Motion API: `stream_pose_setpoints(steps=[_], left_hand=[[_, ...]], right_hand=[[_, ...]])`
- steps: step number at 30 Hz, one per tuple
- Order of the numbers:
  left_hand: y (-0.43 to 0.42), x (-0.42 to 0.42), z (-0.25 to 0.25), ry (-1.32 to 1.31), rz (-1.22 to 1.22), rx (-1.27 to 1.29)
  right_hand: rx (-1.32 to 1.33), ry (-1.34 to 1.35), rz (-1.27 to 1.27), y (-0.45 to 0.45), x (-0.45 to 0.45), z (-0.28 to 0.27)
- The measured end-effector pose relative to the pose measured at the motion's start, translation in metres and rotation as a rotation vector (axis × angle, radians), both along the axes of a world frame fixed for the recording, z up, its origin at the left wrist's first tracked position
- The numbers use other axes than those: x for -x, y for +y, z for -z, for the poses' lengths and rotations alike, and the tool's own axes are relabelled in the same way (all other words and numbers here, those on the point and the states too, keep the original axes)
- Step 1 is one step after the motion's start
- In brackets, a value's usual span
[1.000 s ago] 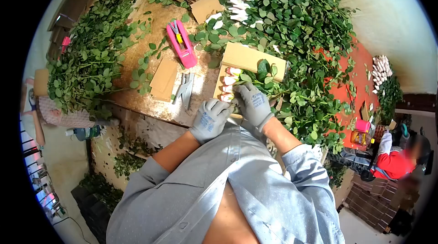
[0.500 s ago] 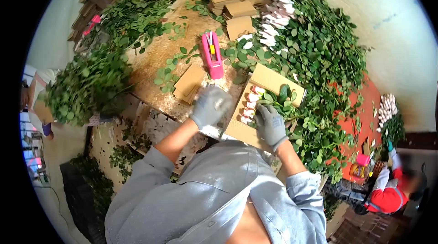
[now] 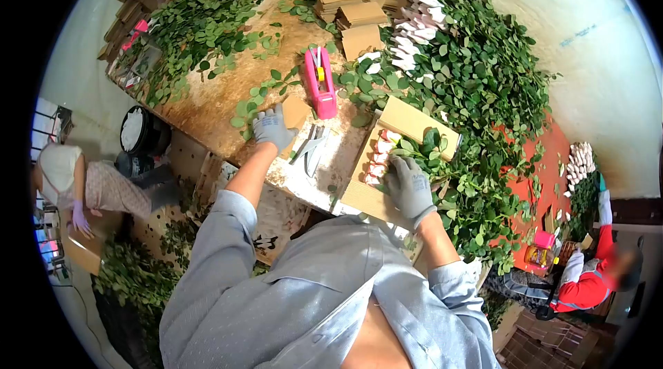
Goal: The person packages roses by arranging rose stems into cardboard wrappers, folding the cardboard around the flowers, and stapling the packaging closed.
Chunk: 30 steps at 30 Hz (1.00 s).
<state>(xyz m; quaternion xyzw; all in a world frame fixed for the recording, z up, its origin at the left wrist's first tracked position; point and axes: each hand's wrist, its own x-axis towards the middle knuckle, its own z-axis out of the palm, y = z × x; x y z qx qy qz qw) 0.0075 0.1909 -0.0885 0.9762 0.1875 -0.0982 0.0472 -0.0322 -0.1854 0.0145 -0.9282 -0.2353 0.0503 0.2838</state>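
Note:
My left hand (image 3: 274, 129), in a grey glove, lies with its fingers stretched out over the left side of small cardboard pieces (image 3: 297, 112). Beside it on the table is a grey metal hand tool with two arms (image 3: 314, 151). My right hand (image 3: 412, 191), also gloved, has its fingers curled over the stems of several roses (image 3: 379, 156). Their pink and white heads form a row on a corrugated cardboard sheet (image 3: 418, 122), and the leaves stick out to the right. Beyond my hands stands a pink tape dispenser (image 3: 321, 86).
Leafy stems (image 3: 476, 51) with white-wrapped heads are heaped at right. Cardboard stacks (image 3: 359, 13) stand at the back, and loose leaves (image 3: 207, 20) cover the far left. One co-worker (image 3: 90, 176) is at left, another in red (image 3: 587, 286) at right. A black bucket (image 3: 143, 131) stands left of the table.
My left hand has moved left onto the cardboard pieces, uncovering the metal tool. My right hand stays on the roses. The leafy bunch at left has left the table's edge; that co-worker now shows more fully.

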Motion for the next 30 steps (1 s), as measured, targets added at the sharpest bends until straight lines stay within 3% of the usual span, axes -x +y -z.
stream_pose_setpoints(steps=[4,7,9,11,12,13,14,15,17,19,21,25,27,30], left_hand=[[-0.003,0.012,-0.032,-0.198,0.051,-0.098],[-0.020,0.024,-0.078,-0.299,-0.089,0.132],[-0.036,0.036,-0.087,-0.706,0.016,0.554],[-0.076,0.049,-0.095,-0.716,0.042,1.004],[-0.107,0.062,-0.129,-0.679,0.140,0.892],[-0.127,0.062,-0.113,-0.708,0.226,0.996],[-0.149,0.068,-0.117,-0.655,0.302,0.938],[-0.167,0.070,-0.122,-0.524,0.324,1.100],[-0.180,0.066,-0.115,-0.520,0.374,1.042],[-0.170,0.051,-0.121,-0.415,0.363,0.948],[-0.161,0.037,-0.132,-0.305,0.348,0.851],[-0.165,0.009,-0.142,-0.163,0.436,0.773],[-0.170,-0.002,-0.128,-0.294,0.911,0.612],[-0.178,-0.006,-0.115,-0.139,0.996,0.488]], right_hand=[[-0.021,-0.046,0.008,-0.003,0.005,-0.015],[-0.120,-0.084,0.098,-0.002,0.008,-0.034],[-0.257,-0.010,0.120,0.001,0.009,-0.047],[-0.387,0.014,0.075,0.006,0.009,-0.050],[-0.895,0.529,0.194,0.020,0.016,-0.046],[-0.828,0.530,0.190,0.021,0.015,-0.045],[-0.730,0.514,0.167,0.019,0.013,-0.048],[-0.632,0.497,0.146,0.017,0.011,-0.051],[-0.886,0.397,0.289,0.012,0.007,-0.010],[-0.700,0.379,0.343,-0.009,-0.008,-0.004],[-0.353,0.479,0.402,-0.027,-0.024,-0.005],[-0.091,0.495,0.461,-0.020,-0.036,0.006],[-0.118,0.478,0.481,-0.013,-0.035,0.015],[0.025,0.492,0.408,-0.012,-0.041,0.010]])
